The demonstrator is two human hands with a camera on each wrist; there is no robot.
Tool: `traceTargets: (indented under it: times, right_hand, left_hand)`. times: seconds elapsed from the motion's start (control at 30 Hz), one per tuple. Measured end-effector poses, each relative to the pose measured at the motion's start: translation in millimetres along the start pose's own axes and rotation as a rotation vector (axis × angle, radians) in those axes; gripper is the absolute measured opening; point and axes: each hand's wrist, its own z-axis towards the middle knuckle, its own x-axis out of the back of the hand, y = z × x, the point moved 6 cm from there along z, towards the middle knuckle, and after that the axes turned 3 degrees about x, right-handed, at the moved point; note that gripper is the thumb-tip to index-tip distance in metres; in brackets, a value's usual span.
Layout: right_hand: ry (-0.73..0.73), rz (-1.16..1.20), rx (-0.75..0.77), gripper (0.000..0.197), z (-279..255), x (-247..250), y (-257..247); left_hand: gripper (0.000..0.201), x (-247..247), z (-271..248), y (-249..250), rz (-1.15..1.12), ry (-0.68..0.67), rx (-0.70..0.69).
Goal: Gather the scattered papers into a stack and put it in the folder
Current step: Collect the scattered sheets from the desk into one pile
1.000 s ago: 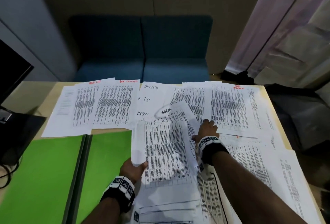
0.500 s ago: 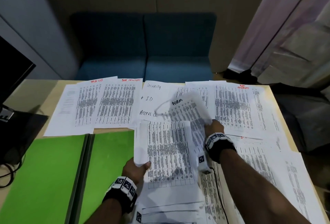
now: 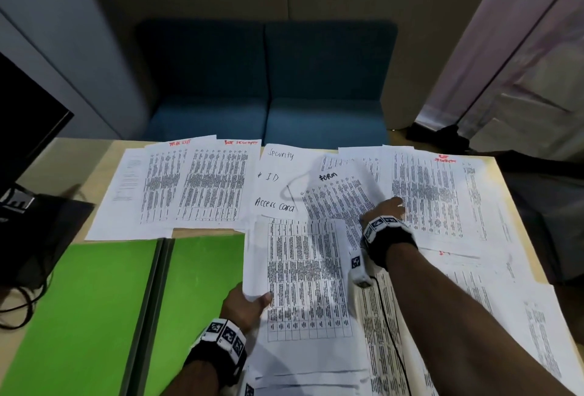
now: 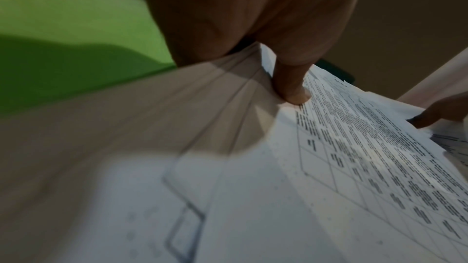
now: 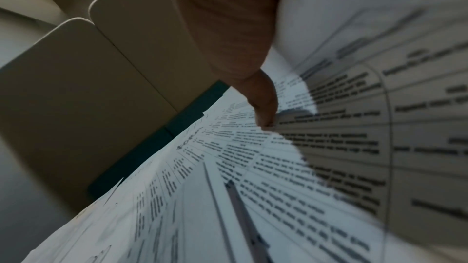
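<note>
Head: folder (image 3: pixel 94 316) open; wrists: hands, left (image 4: pixel 291 87) and right (image 5: pixel 263 107), pinch sheets (image 3: pixel 303 269).

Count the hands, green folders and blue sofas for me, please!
Hands: 2 (left hand holding the paper stack, right hand holding a loose sheet)
Green folder: 1
Blue sofa: 1
Total: 4

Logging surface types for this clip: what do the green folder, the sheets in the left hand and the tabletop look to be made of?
Green folder: probably plastic or coated card, smooth with a slight sheen. Sheets pinched by the left hand: thin matte printer paper, bending at the grip. Tabletop: pale wood-look surface, likely laminate; the grain is not visible.
</note>
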Motion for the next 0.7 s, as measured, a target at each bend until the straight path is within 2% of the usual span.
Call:
traceTargets:
  times: [0.1,0.2,0.3,0.4,0.47,0.53,0.6,0.7]
  right_hand:
    - [-0.002,-0.104,0.116,0.027,-4.1,3.8,-7.5]
    - [0.089,-0.061,0.266,0.024,-9.6,16.2,-16.3]
    - [0.048,-0.033,0.367,0.021,-19.6,35.4,-26.3]
    - [0.114,0.088,0.427,0.015,-27.8,77.0,-30.1]
    - [0.203,0.185,0.443,0.018,-35.5,109.5,-27.4]
    - [0.308,0.284,0.466,0.031,-44.8,141.0,-21.8]
    - [0.384,0.303,0.464,0.043,-52.4,165.1,-12.6]
    - [0.460,0.323,0.494,0.045,-61.0,186.5,2.0]
  left_hand:
    - [0.040,0.5,0.0,0.2,-0.003,-0.008,0.001]
    - [0.041,0.5,-0.1,-0.5,-0.014,-0.019,0.001]
    - [0.043,0.4,1.5,-0.2,-0.012,-0.030,-0.005]
    - [0.046,0.6,3.6,0.6,-0.019,-0.033,-0.018]
    - [0.047,0.7,4.4,0.3,0.000,-0.033,-0.019]
    - [0.047,0.9,5.1,0.0,0.034,-0.037,-0.022]
    - [0.047,1.0,6.0,-0.8,0.052,-0.043,-0.022]
    - [0.044,0.2,5.2,0.5,0.044,-0.050,-0.024]
